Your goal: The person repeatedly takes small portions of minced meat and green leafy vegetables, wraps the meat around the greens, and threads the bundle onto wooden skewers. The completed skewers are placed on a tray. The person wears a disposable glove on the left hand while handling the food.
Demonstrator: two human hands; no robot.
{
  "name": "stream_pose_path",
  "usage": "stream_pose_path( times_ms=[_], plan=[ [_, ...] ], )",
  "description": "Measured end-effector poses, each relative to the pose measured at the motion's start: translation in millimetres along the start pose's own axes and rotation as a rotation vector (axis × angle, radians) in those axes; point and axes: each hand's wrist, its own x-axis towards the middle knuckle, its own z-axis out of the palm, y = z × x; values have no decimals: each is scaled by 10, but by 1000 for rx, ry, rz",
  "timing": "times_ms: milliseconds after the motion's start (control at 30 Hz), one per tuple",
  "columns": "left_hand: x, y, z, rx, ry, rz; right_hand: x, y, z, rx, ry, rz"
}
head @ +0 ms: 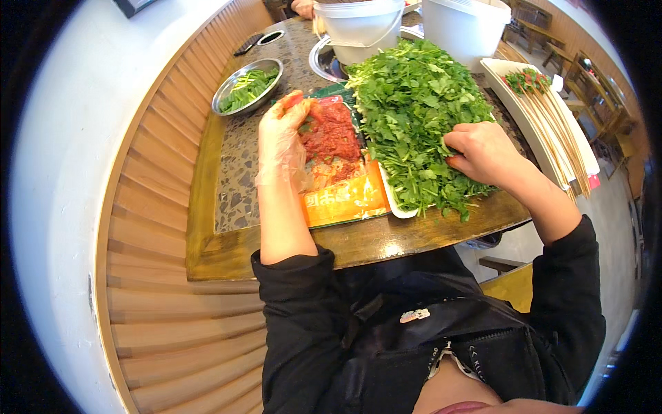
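Observation:
My left hand, in a thin clear plastic glove smeared red, is raised with bent fingers at the left edge of a mass of red marinated meat. Whether it holds anything is unclear. The meat lies on an orange and green plastic bag. To the right, a white tray is heaped with leafy green cilantro. My right hand, ungloved, pinches some cilantro at the right side of the heap.
A white tray at the right holds bamboo skewers with red and green food on their ends. Further off stand two white buckets. A metal bowl of cut greens is at the left. Another person's hand shows beyond.

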Motion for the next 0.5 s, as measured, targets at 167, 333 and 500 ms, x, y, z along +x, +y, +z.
stream_pose_path(
  times_ms=[167,333,500],
  plan=[
    [-22,-11,38,8,-2,21,4,88,-80,36,-4,27],
    [-61,15,66,8,-52,-44,33,165,-96,160,15,45],
    [-92,67,102,28,-47,-35,46,197,-91,246,137,47]
  ],
)
